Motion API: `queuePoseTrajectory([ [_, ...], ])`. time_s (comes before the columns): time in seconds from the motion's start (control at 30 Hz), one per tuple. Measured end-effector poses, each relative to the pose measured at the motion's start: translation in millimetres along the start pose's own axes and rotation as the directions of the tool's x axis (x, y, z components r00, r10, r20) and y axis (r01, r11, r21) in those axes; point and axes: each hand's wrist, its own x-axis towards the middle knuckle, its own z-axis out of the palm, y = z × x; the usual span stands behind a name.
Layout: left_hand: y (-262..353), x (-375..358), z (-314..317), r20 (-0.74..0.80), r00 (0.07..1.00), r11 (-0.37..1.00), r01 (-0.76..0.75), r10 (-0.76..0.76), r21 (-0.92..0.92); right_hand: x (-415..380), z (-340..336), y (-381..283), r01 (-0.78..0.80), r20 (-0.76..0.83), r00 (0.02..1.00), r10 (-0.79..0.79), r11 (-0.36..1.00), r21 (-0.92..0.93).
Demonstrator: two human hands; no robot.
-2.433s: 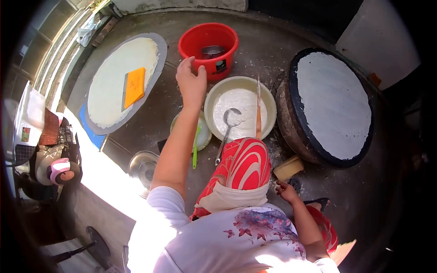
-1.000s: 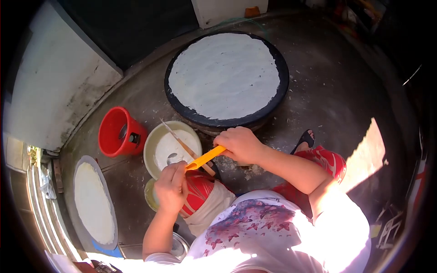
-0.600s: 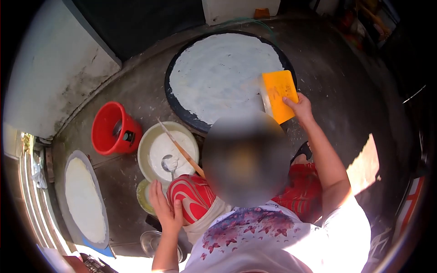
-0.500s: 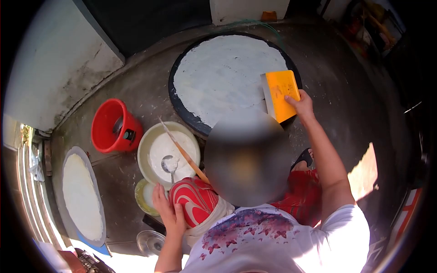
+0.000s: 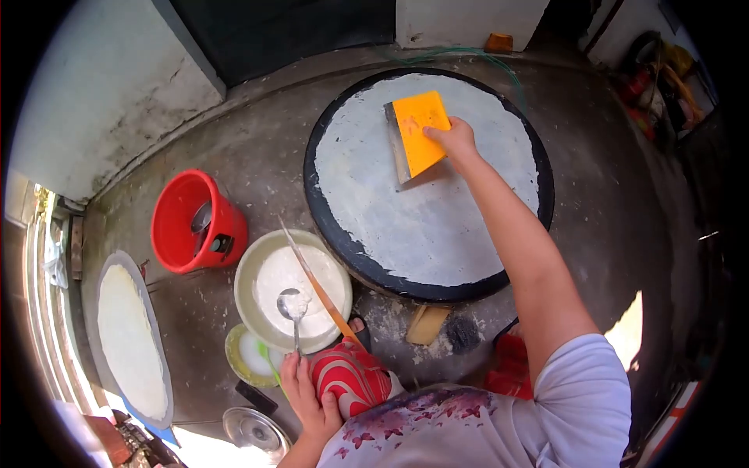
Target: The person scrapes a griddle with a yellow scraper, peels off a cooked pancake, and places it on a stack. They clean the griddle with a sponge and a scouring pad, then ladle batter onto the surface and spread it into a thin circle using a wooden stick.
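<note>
Hands well apart, the right hand [image 5: 455, 139] clasps the orange scraper [image 5: 422, 129] over the griddle [image 5: 445, 293], inward of its far edge; the left hand [image 5: 312, 396] lies loose beside the ladle [image 5: 291, 303]; a tilted blade [image 5: 397, 140] could gouge the white layer [image 5: 437, 234], a nudge could topple the ladle.

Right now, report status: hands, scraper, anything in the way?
Right hand gripping yellow scraper over white-coated griddle, contact unclear. Left hand open beside the knee, by the spoon handle. Nothing visible blocking the scraper.
</note>
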Motion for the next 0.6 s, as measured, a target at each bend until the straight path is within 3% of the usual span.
queuePoseTrajectory([
  [0.13, -4.5, 6.1, 2.7, 0.005, 1.000, 1.000, 0.000, 0.000, -0.007, 19.8, 14.6, 0.5, -0.080, -0.003, 0.997, 0.080, 0.991, -0.104],
  [0.37, -4.9, 11.8, 1.5, 0.032, 0.999, 0.999, 0.005, -0.007, 0.042, 33.4, -9.3, 12.7, -0.197, -0.059, 0.979, 0.193, 0.978, -0.064],
  [0.43, -5.9, 11.0, 1.5, 0.035, 0.999, 0.999, 0.008, -0.010, 0.047, 25.3, -28.5, 5.0, -0.116, -0.170, 0.984, 0.061, 0.933, -0.340],
  [0.57, -6.7, 9.2, 1.0, 0.032, 0.999, 1.000, 0.022, -0.023, 0.021, 7.6, -94.5, 6.4, -0.027, -0.285, 0.954, -0.096, 0.916, -0.400],
  [0.6, -7.0, 8.4, 1.3, 0.033, 0.999, 0.999, 0.042, -0.042, 0.012, 1.9, -116.2, 10.2, -0.039, -0.346, 0.936, -0.062, 0.960, -0.277],
])
